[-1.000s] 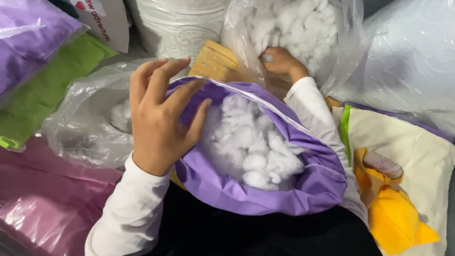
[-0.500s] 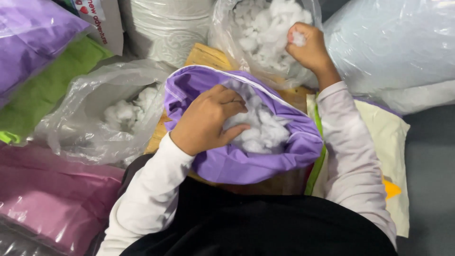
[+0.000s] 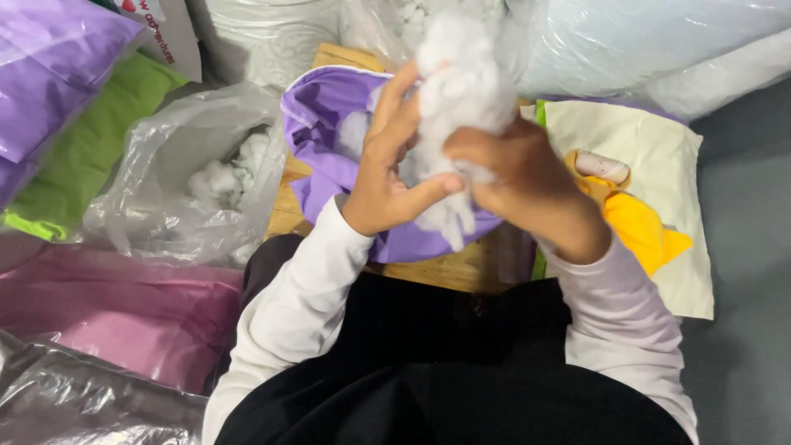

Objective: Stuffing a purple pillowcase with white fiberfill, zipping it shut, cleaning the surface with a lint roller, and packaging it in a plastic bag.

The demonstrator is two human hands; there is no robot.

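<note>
Right now the left hand (image 3: 387,177) and right hand (image 3: 515,181) both clutch a fluffy white clump of fibre stuffing (image 3: 461,91) above the open purple fabric pillow cover (image 3: 329,111) on the wooden bench (image 3: 445,270), where loose tufts could drop past its edge.

Left hand (image 3: 387,177) and right hand (image 3: 519,177) grip white stuffing (image 3: 465,78) above purple cover (image 3: 321,107).

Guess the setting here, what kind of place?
Probably a small cushion-stuffing workspace: both hands hold white stuffing over an open purple cover, beside a clear bag of stuffing and wrapped finished cushions.
</note>
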